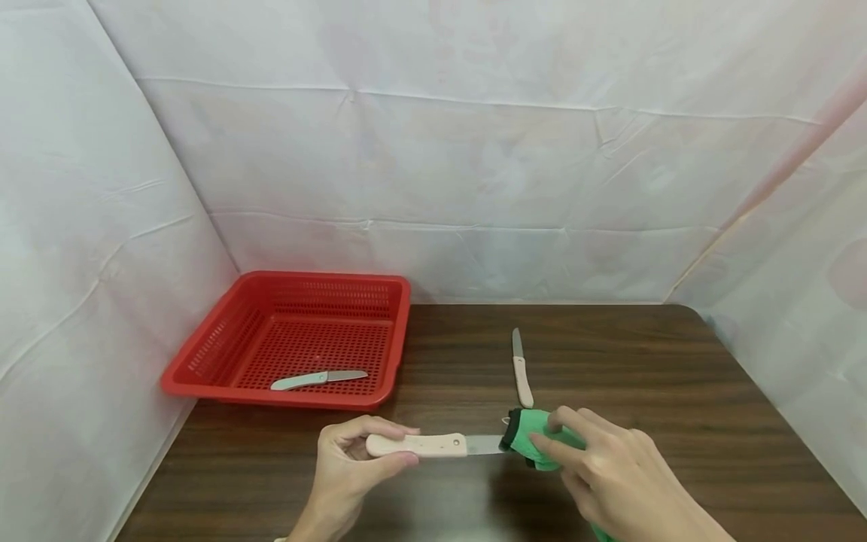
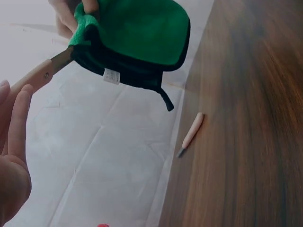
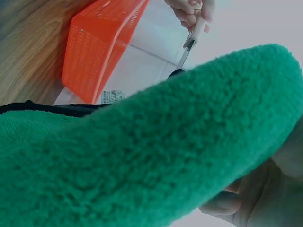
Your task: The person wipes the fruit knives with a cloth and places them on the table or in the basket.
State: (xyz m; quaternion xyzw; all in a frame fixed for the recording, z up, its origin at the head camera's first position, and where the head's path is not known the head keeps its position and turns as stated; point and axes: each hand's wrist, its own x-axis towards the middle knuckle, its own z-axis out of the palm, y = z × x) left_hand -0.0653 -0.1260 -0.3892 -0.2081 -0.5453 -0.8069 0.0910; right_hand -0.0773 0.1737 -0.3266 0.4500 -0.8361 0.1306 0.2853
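Observation:
In the head view my left hand (image 1: 345,467) grips a knife (image 1: 433,446) by its pale wooden handle, blade pointing right. My right hand (image 1: 603,459) pinches a green cloth (image 1: 531,436) with dark edging, folded over the blade's tip end, so the tip is hidden. The left wrist view shows the cloth (image 2: 142,33) hanging wide from the blade, with a white label and a dark loop. Green pile of the cloth (image 3: 156,146) fills most of the right wrist view, with the knife handle (image 3: 200,28) in my left fingers beyond it.
A red plastic basket (image 1: 400,339) stands at the left of the dark wooden table (image 1: 609,354), holding a knife with a pale greenish handle (image 1: 305,381). Another knife with a pale handle (image 1: 521,380) lies on the table behind the cloth. Pale fabric walls (image 1: 474,165) enclose the back and sides.

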